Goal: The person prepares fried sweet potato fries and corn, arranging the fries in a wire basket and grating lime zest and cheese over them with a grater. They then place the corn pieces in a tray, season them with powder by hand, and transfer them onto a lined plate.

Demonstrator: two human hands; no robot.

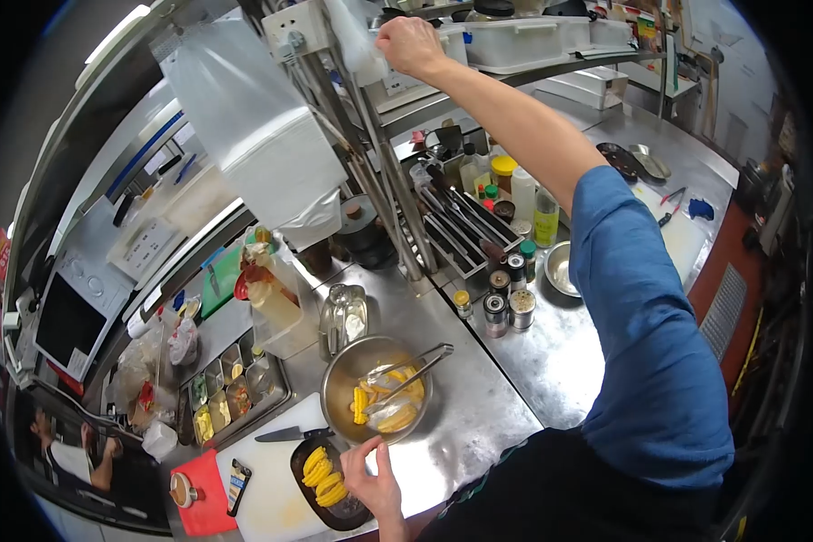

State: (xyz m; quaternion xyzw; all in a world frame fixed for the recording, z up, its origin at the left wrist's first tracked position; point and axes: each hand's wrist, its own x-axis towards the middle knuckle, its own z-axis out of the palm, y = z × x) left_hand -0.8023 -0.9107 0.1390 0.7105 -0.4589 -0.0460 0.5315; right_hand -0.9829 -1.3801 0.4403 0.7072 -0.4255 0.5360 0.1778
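Observation:
My right hand (410,47) is raised high at the shelf, fingers curled, beside a translucent plastic bag (357,45) hanging at the metal post. Whatever those fingers hold is hidden. Low in front of me, my left hand (373,483) is open, thumb apart from the fingers, over the edge of a black tray (348,521). Yellow corn pieces (323,475) lie in that tray. Just beyond stands a steel mixing bowl (332,397) with more corn pieces (394,417) and metal tongs (415,372) resting in it.
A knife (291,434) and a black-labelled packet (238,488) lie on the white cutting board (271,518). Left of it is a red board (210,497). Several spice jars (521,310) and a small steel bowl (562,269) stand on the right. A person (72,456) is at far left.

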